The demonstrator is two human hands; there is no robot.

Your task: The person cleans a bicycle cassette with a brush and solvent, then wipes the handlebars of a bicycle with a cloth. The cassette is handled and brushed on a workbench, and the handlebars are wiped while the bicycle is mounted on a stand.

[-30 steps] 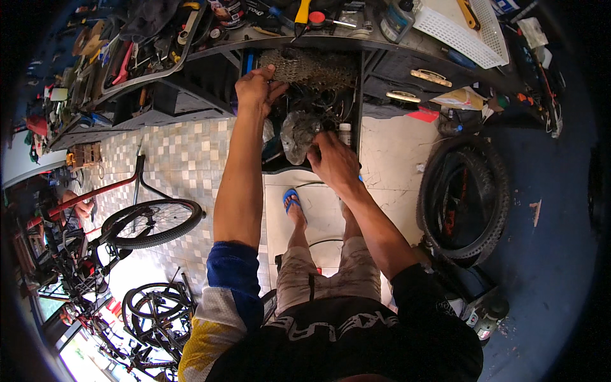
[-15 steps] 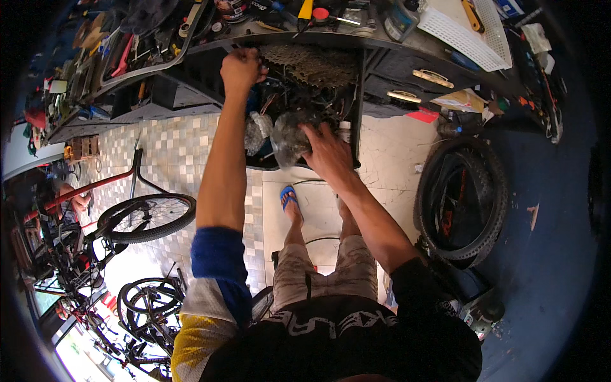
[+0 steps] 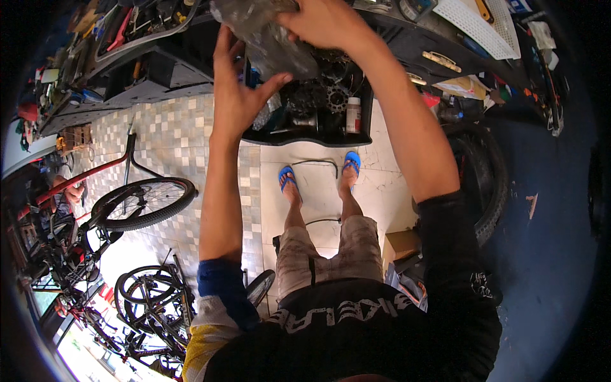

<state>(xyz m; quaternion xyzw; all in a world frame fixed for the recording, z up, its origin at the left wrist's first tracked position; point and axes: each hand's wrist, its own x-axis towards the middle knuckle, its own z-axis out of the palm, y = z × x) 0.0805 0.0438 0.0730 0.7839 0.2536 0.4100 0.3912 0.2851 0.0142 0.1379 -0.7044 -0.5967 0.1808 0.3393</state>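
Observation:
My right hand (image 3: pixel 324 24) grips a crumpled clear-grey plastic bag (image 3: pixel 270 46) by its upper part, above the open drawer. What the bag holds cannot be made out. My left hand (image 3: pixel 237 95) is open beside the bag's left side, thumb stretched out under it and fingers apart. Whether those fingers touch the bag is unclear. Below, the black drawer (image 3: pixel 305 138) holds dark bicycle parts, a toothed sprocket (image 3: pixel 337 99), a small white-capped bottle (image 3: pixel 353 116) and bubble wrap (image 3: pixel 261 118) partly hidden by my left hand.
Tools crowd the workbench, with a white perforated basket (image 3: pixel 478 28) at its right. Tyres (image 3: pixel 487 184) lean at the right. A bicycle wheel (image 3: pixel 143 204) and more bicycles (image 3: pixel 149 299) stand at the left. A cardboard box (image 3: pixel 402 245) is near my right leg.
My right hand has lifted the plastic bag up and away from the drawer's front. My left hand has come down from the drawer's back left corner and opened beside the bag.

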